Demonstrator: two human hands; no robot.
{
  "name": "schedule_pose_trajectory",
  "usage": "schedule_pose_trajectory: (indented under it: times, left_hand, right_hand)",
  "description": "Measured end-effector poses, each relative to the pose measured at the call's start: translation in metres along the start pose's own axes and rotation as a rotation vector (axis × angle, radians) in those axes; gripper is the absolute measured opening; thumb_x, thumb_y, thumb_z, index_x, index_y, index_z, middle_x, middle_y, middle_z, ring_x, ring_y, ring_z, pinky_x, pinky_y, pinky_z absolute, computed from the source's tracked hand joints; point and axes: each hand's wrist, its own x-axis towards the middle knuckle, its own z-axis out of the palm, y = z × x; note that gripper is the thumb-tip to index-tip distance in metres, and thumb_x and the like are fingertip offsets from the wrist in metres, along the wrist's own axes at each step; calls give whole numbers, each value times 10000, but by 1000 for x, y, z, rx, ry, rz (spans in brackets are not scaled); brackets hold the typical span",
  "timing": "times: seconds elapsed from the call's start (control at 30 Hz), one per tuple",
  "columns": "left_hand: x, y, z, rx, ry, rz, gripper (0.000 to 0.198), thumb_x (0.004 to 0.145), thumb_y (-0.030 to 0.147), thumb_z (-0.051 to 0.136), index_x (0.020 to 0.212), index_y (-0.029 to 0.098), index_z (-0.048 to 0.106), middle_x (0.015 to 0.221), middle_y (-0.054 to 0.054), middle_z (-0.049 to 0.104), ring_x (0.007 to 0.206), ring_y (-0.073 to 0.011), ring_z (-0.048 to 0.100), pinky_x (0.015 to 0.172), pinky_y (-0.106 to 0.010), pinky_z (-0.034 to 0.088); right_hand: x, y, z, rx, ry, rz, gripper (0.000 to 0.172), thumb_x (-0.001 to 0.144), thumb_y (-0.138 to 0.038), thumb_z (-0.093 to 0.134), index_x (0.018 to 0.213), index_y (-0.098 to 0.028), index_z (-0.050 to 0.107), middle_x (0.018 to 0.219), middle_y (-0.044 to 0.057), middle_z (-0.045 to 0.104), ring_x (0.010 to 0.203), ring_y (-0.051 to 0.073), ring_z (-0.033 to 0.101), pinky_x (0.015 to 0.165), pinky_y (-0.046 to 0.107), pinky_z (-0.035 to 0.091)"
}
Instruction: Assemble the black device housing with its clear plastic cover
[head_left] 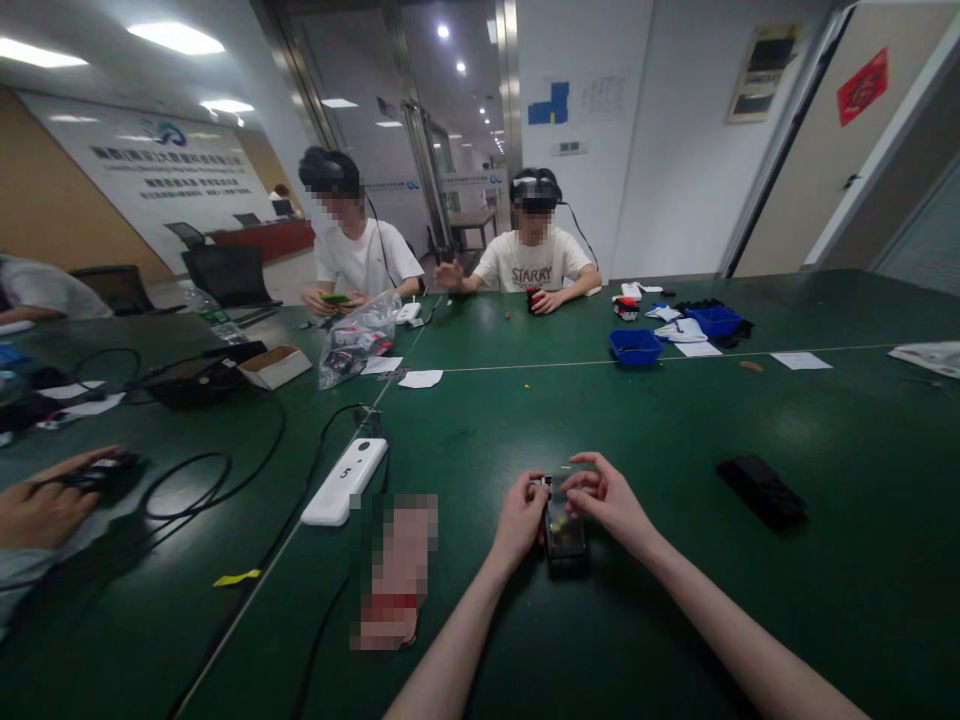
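A small dark box with a clear top [567,537] is on the green table in front of me; something yellowish shows faintly inside. My left hand [523,510] grips its left side near the far end, thumb on the upper edge. Over the far right part of the box hovers my right hand [611,503], its fingers bent and spread apart. Whether those fingertips touch the clear top is hard to tell. Off to the right lies a black pouch-like item [763,491].
Left of my arms lie a white power bank [346,482] marked 5, a blurred pinkish phone-shaped item [401,570] and black cables. Another person's hand [46,505] is at far left. Two headset wearers sit opposite. Farther back stand a blue tray [635,346] and a plastic bag [356,345].
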Motion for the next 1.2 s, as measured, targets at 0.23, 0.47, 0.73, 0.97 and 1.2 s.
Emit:
schedule_pose_trajectory:
  times: [0.23, 0.47, 0.73, 0.97, 1.2]
  left_hand:
    - [0, 2, 0, -2, 6, 4, 220, 800, 327, 463, 948, 164, 477, 525, 87, 466, 278, -53, 386, 272, -159, 287]
    - [-2, 6, 2, 7, 13, -16, 148, 811, 266, 422, 918, 170, 457, 514, 89, 463, 274, -50, 377, 263, -148, 291]
    - [-2, 4, 1, 19, 21, -28, 174, 804, 281, 442, 928, 167, 486, 513, 84, 472, 286, -51, 380, 271, -148, 295]
    - [-1, 3, 0, 15, 13, -19, 186, 798, 301, 456, 924, 167, 487, 508, 83, 476, 286, -59, 395, 271, -153, 287]
    - [-2, 2, 0, -52, 4, -15, 279, 833, 414, 395, 919, 168, 495, 464, 90, 431, 276, -67, 403, 276, -156, 280]
  right_hand:
    - [0, 7, 3, -16, -75, 13, 391, 690, -238, 628, 1023, -222, 424, 762, -31, 586, 597, 105, 601, 577, 251, 483]
    - [-2, 0, 3, -67, -117, 19, 357, 714, -217, 583, 1043, -221, 443, 775, -23, 578, 611, 104, 579, 588, 255, 468]
    - [-1, 5, 0, -154, -110, -22, 429, 734, -205, 545, 1144, -213, 419, 804, -8, 584, 658, 116, 584, 618, 268, 475]
    - [-3, -6, -7, -589, -72, -137, 372, 750, -191, 540, 1120, -201, 509, 923, 48, 621, 835, 177, 562, 758, 339, 447]
    - [1, 7, -14, -676, -61, -196, 342, 746, -190, 553, 1088, -203, 550, 1124, 81, 549, 1071, 211, 486, 926, 386, 383]
